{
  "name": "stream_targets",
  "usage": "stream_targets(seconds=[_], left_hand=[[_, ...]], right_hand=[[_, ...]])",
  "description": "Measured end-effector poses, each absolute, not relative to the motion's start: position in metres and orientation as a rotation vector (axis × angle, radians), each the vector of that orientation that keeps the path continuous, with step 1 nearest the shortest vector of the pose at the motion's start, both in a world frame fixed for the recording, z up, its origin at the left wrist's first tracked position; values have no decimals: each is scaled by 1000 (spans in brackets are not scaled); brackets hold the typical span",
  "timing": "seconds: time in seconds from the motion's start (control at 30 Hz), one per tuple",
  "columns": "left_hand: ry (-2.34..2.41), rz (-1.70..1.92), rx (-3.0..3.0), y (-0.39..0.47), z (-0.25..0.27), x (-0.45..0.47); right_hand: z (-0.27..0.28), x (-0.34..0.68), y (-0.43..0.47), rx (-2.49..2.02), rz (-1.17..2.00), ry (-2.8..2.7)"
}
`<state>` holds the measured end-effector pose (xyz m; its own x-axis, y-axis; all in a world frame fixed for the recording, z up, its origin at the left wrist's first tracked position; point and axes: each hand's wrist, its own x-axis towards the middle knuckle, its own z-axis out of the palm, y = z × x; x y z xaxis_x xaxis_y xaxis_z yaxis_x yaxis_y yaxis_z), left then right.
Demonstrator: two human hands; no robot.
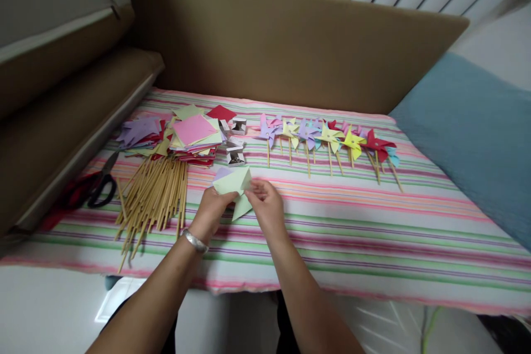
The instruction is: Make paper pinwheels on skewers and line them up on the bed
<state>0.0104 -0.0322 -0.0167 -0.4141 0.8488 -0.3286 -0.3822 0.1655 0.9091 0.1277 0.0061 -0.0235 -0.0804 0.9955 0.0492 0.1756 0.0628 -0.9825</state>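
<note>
My left hand (213,207) pinches a pale green paper piece (234,181) with cut, angled points, its thumb pressed on the middle. A lilac corner of paper shows behind it. At the paper's right edge, my right hand (266,202) has thumb and fingers closed on one of the points. Just beyond the hands stand small white open boxes (235,156) with tiny metal pieces in them. Left of these lies a stack of coloured paper squares (194,135), pink on top. A heap of thin wooden sticks (155,196) lies beside my left hand.
Black-handled scissors (102,182) lie at the left by cut lilac paper pieces (139,131). Finished paper pinwheels (329,137) on sticks lie in a row at the back right. Everything rests on a striped cloth (365,232). A brown panel (282,44) stands behind; brown cushions (83,105) flank the left.
</note>
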Motion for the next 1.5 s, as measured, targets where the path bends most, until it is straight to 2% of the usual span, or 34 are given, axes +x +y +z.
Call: stream_targets(seconds=[0.07,0.23,0.43,0.7,0.93,1.07,1.23,1.5], left_hand=[[1370,1436,481,-33,-14,9],[1346,1277,511,-35,-11,10],[1345,1244,501,-36,-11,14],[1266,1358,456,-33,-14,15],[1255,1469,371,-30,-2,-13],[1275,1487,369,-31,2,-24],[1276,1457,401,-33,3,-26],[1368,1353,459,-32,-1,-16]], right_hand=[[-19,134,9,-1255,1153,-1396],[-15,142,13,-1059,1661,-1253],[-17,142,12,-1018,1760,-1177],[-16,138,11,-1078,1650,-1120],[-9,150,5,-959,1085,-1685],[-8,153,0,-874,921,-1947],[-10,149,-1,-877,882,-1994],[-12,147,2,-912,995,-1940]])
